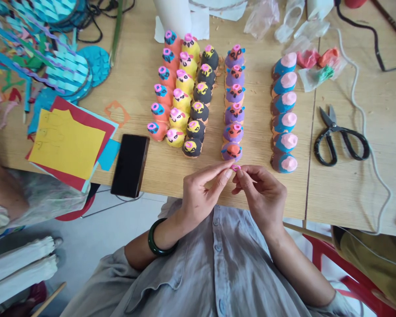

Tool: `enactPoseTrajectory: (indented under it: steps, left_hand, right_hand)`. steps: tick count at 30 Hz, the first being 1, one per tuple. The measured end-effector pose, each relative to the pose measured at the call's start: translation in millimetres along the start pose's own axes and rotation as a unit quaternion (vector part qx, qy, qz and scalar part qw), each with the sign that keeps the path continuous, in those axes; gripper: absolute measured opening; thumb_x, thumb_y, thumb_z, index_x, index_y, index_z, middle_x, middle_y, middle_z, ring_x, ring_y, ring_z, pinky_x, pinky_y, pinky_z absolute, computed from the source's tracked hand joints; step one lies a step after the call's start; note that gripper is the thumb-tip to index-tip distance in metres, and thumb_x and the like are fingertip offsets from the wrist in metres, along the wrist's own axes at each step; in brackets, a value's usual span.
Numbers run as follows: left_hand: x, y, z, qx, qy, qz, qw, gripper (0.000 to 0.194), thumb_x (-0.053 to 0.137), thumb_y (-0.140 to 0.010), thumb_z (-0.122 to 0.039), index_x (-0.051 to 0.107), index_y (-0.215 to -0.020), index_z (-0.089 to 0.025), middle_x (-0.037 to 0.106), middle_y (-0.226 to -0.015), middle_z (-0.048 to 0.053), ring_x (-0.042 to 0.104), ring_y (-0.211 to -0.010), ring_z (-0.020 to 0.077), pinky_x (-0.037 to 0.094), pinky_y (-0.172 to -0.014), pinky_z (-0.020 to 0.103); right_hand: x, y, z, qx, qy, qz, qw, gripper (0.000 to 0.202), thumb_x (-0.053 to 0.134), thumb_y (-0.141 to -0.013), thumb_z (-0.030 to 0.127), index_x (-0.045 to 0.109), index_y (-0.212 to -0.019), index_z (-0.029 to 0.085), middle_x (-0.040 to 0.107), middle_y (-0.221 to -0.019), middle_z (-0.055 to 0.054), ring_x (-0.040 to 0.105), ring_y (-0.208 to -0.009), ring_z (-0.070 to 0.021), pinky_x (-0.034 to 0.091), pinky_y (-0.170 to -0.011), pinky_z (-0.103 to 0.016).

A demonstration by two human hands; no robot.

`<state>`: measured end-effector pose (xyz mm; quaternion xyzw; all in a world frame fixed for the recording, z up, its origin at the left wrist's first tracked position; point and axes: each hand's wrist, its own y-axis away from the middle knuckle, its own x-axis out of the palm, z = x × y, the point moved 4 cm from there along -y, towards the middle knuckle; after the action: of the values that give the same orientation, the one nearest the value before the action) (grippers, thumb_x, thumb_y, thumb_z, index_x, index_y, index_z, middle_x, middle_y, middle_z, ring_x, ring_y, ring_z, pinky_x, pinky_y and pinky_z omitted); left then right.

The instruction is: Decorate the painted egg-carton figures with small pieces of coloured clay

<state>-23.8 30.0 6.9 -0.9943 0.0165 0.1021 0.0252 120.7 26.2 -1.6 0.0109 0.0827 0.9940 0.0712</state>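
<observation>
With both hands, we are pinching a small, soft-looking pink piece (236,167) at the near edge of the wooden desk (257,132). Our left hand (201,189) is closing thumb and forefinger on one end, and our right hand (264,193) is gripping the other end; each grip is nearly closed, only as wide as the piece.

Just beyond, at twelve o'clock, a row of purple rounded figures (234,93) is standing. Five are wearing a pink ring on top, while the nearest one is showing only its orange patch, so we are judging this row almost complete. At eleven o'clock, the orange figures (164,75), yellow figures (182,99) and black figures (199,110) are all carrying their rings and looking finished. At two o'clock, the blue-and-brown figures (284,110) are having only plain pink patches; their details are seeming left to do.
</observation>
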Motion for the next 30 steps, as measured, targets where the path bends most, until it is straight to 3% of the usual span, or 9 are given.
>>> enactPoseTrajectory:
  steps: [5,12,16,21,26,30]
  left_hand:
    - [6.4,0.0,9.3,-0.116,0.121,0.007,0.986,0.025,0.072,-0.092,-0.036,0.080,-0.111,-0.022,0.081,-0.111,0.005,0.078,-0.098,0.0202,0.064,-0.089,0.030]
    - [4.3,-2.1,10.2,-0.119,0.150,-0.025,0.981,0.017,0.074,-0.090,-0.032,0.082,-0.100,-0.021,0.082,-0.102,0.005,0.079,-0.091,0.0180,0.064,-0.086,0.027]
    - [5.5,-0.4,11.0,-0.133,0.128,-0.007,0.983,0.024,0.070,-0.093,-0.036,0.081,-0.108,-0.020,0.081,-0.109,0.007,0.078,-0.100,0.0215,0.063,-0.092,0.031]
    - [3.6,0.1,9.6,-0.083,0.088,-0.003,0.993,0.033,0.063,-0.098,-0.036,0.073,-0.127,-0.022,0.076,-0.125,0.007,0.074,-0.113,0.0221,0.061,-0.100,0.034]
    - [-2.9,-3.9,0.3,0.044,-0.009,-0.030,0.999,0.021,0.071,-0.093,-0.025,0.079,-0.112,-0.023,0.080,-0.111,0.004,0.076,-0.102,0.0180,0.061,-0.095,0.029]
    - [-3.0,-5.4,4.3,0.001,-0.013,-0.017,1.000,0.014,0.071,-0.093,-0.029,0.080,-0.101,-0.023,0.082,-0.101,0.003,0.076,-0.094,0.0160,0.060,-0.088,0.026]
  right_hand:
    - [1.5,1.9,-4.1,0.001,0.003,0.010,1.000,0.023,0.075,-0.088,0.042,0.075,-0.088,0.020,0.071,-0.073,-0.001,0.067,-0.062,-0.0134,0.062,-0.052,-0.024]
    - [3.9,3.8,-7.9,0.009,0.002,0.039,0.999,0.023,0.073,-0.090,0.043,0.076,-0.090,0.020,0.072,-0.076,-0.002,0.067,-0.064,-0.0132,0.063,-0.054,-0.024]
    - [3.6,1.6,-7.8,0.004,0.002,0.029,1.000,0.024,0.073,-0.089,0.044,0.075,-0.088,0.019,0.070,-0.073,-0.001,0.065,-0.062,-0.0129,0.062,-0.053,-0.024]
    - [2.2,-1.2,-6.2,0.025,-0.016,0.021,0.999,0.025,0.074,-0.089,0.044,0.073,-0.084,0.019,0.067,-0.069,0.000,0.062,-0.057,-0.0117,0.060,-0.049,-0.024]
    - [1.8,-0.5,-5.0,0.016,-0.011,0.035,0.999,0.024,0.074,-0.089,0.042,0.073,-0.084,0.019,0.067,-0.070,0.000,0.063,-0.059,-0.0113,0.060,-0.052,-0.023]
    - [2.6,1.0,-6.6,0.011,0.016,0.045,0.999,0.026,0.074,-0.089,0.045,0.074,-0.087,0.019,0.068,-0.072,-0.001,0.064,-0.061,-0.0125,0.061,-0.053,-0.024]
